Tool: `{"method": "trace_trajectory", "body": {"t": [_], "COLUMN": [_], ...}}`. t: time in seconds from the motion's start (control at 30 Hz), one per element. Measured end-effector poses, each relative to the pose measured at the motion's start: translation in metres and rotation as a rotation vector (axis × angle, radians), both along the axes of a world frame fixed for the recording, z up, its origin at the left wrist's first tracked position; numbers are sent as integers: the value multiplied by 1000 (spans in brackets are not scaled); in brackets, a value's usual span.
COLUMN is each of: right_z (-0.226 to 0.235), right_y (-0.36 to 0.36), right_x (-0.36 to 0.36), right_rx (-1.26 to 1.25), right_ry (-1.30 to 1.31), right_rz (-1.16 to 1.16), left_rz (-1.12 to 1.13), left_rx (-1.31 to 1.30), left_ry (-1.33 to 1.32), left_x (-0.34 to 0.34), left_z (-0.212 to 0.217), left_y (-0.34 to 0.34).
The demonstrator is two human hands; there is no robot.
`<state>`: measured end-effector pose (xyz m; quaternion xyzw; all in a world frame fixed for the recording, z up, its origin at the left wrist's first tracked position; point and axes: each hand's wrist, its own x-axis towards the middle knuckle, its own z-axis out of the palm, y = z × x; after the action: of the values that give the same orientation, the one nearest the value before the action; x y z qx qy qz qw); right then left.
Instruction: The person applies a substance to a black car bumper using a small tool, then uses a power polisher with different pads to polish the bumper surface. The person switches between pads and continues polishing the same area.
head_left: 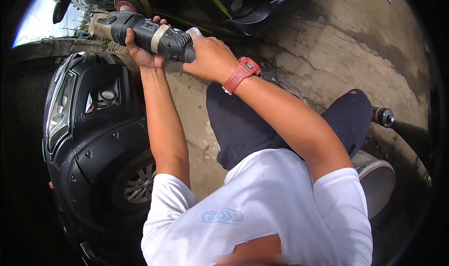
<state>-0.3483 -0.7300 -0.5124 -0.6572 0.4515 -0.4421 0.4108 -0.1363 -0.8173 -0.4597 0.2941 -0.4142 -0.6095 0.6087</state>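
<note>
A dark grey and black power polisher (146, 32), with a beige band wrapped round its body, is held out at the upper left in both my hands. My left hand (147, 55) is closed round its middle from below, thumb on the near side and fingertips showing over the far side. On its rear end my right hand (211, 55) is closed, with something whitish by the fingers. A round pad (128, 3) with a red centre and yellowish rim shows beside the tool's head, against a dark car bumper (187, 9).
Yellow tape strips (216, 2) run across the bumper. A black car (93, 125) stands to my left. Below me is cracked concrete (336, 46). By my right leg are a pale round container (376, 182) and a dark cylindrical object with a metal end (384, 117).
</note>
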Motion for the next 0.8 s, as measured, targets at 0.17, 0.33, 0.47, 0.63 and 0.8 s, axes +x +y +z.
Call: {"method": "trace_trajectory", "body": {"t": [0.17,0.33,0.47,0.63,0.8], "right_z": [-53,-88,-110,-126,-138], "right_y": [32,50,59,71,88], "right_x": [-44,-80,-92,-92,-95], "right_rx": [65,137,147,135,190], "right_ry": [122,224,248,275,257], "right_rz": [-38,-85,-101,-132,-134], "left_rz": [-10,-66,-73,-75,-112], "left_rx": [69,179,228,299,372], "left_ry": [58,140,168,188,195], "left_x": [-44,-80,-92,-95,-99], "left_z": [-80,-138,-164,-181,-200], "left_y": [39,57,69,79,90]}}
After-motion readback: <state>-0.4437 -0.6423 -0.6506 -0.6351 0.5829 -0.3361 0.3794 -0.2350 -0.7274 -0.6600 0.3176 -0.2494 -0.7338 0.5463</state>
